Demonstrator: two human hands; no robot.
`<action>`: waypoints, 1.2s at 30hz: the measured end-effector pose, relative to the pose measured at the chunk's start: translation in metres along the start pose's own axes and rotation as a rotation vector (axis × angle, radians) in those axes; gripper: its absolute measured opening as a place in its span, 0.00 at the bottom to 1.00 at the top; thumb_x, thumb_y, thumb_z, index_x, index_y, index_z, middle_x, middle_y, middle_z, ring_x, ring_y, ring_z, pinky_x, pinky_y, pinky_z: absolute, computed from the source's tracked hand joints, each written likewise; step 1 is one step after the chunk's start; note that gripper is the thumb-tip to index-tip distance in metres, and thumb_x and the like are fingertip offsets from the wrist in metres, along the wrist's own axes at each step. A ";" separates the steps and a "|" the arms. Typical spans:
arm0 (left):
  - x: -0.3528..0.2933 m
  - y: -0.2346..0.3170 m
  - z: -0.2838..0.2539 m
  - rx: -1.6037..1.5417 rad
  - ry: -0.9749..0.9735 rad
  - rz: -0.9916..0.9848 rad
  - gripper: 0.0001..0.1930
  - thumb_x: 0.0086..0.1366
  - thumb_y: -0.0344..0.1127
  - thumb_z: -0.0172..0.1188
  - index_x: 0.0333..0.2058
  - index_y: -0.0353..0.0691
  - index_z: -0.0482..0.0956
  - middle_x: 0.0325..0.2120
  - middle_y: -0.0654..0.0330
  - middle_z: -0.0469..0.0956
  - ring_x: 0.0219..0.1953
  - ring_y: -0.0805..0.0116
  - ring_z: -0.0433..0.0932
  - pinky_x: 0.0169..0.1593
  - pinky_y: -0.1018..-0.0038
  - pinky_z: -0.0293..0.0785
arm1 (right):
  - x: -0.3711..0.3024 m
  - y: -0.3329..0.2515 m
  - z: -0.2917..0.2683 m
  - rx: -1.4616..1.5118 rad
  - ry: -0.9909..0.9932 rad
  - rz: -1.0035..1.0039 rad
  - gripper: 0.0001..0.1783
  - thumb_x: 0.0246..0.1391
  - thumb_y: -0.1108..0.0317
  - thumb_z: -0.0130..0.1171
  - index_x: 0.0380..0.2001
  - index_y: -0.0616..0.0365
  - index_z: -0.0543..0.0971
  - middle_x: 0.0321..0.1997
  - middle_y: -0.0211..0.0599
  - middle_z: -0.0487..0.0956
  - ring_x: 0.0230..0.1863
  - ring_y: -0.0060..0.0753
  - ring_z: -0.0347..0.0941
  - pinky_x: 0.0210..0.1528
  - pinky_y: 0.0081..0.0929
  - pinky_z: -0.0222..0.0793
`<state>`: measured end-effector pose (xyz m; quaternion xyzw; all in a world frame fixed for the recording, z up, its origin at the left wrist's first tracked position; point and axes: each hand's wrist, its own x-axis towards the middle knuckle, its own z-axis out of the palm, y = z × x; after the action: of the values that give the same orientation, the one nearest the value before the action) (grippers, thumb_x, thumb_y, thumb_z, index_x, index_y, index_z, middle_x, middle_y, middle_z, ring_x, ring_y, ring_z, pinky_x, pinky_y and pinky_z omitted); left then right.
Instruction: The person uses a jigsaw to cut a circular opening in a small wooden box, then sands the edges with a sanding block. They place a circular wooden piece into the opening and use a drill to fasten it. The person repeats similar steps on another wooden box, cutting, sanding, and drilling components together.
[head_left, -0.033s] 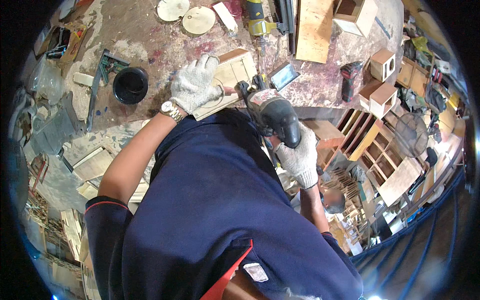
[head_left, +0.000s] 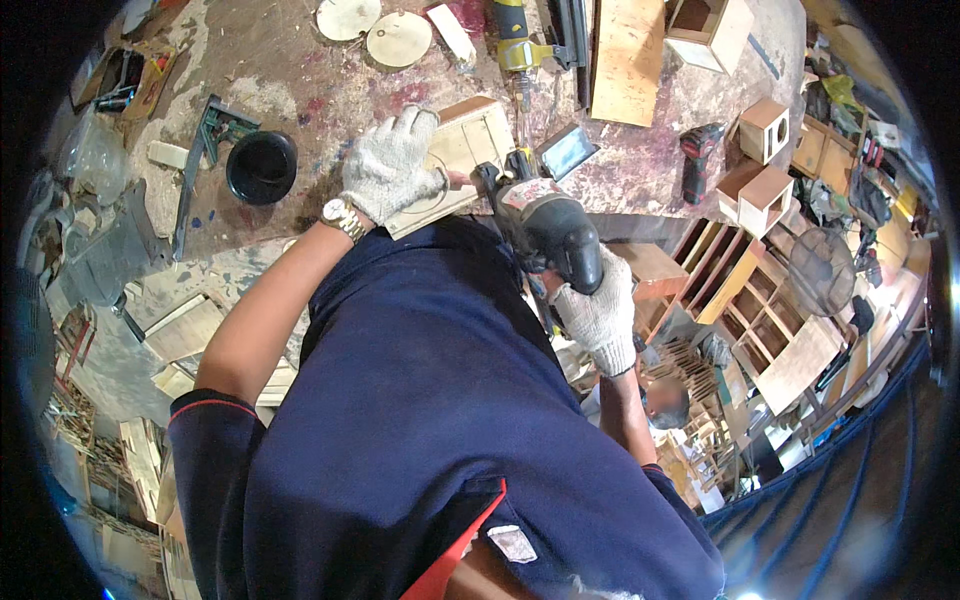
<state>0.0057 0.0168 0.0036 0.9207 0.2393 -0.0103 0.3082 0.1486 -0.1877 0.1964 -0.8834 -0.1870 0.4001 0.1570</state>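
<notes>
A pale wooden box (head_left: 470, 140) lies at the bench's near edge, against my dark blue shirt. A curved line shows on its upper face. My left hand (head_left: 392, 168), in a white knit glove, grips its left side, with a bare fingertip out across the face. My right hand (head_left: 603, 318), also gloved, is closed round a jigsaw (head_left: 550, 232) with a rounded black housing. The jigsaw's front end meets the right edge of the box. Its blade is hidden from view.
On the bench (head_left: 330, 85) lie a black bowl (head_left: 261, 168), a clamp (head_left: 205, 150), a yellow-and-grey drill (head_left: 515, 50), a phone (head_left: 567, 152) and a red-black cordless tool (head_left: 700, 162). Small wooden boxes (head_left: 757, 195) stand at right. A fan (head_left: 822, 260) and another person (head_left: 667, 402) are beyond.
</notes>
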 end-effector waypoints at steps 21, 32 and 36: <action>0.002 -0.007 0.023 0.081 0.209 -0.043 0.13 0.67 0.46 0.58 0.44 0.46 0.76 0.36 0.52 0.80 0.38 0.51 0.82 0.42 0.55 0.79 | -0.009 0.021 0.000 -0.042 0.042 -0.132 0.20 0.43 0.66 0.72 0.41 0.63 0.84 0.29 0.48 0.84 0.30 0.39 0.82 0.38 0.35 0.76; 0.007 -0.008 0.027 0.058 0.193 -0.063 0.15 0.70 0.49 0.57 0.44 0.44 0.80 0.37 0.50 0.82 0.39 0.49 0.84 0.43 0.55 0.81 | 0.008 0.016 -0.033 -0.308 -0.050 -0.307 0.25 0.41 0.62 0.70 0.43 0.64 0.83 0.29 0.54 0.84 0.35 0.56 0.85 0.39 0.40 0.78; 0.006 -0.007 0.025 0.039 0.231 -0.048 0.17 0.73 0.51 0.55 0.40 0.42 0.78 0.35 0.50 0.80 0.39 0.48 0.82 0.43 0.56 0.79 | 0.030 0.006 -0.051 -0.603 -0.163 -0.406 0.27 0.38 0.62 0.70 0.45 0.60 0.83 0.33 0.55 0.83 0.40 0.61 0.82 0.43 0.47 0.77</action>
<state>0.0109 0.0095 -0.0211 0.9154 0.2951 0.0836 0.2605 0.2071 -0.1859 0.2063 -0.7999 -0.4800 0.3568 -0.0497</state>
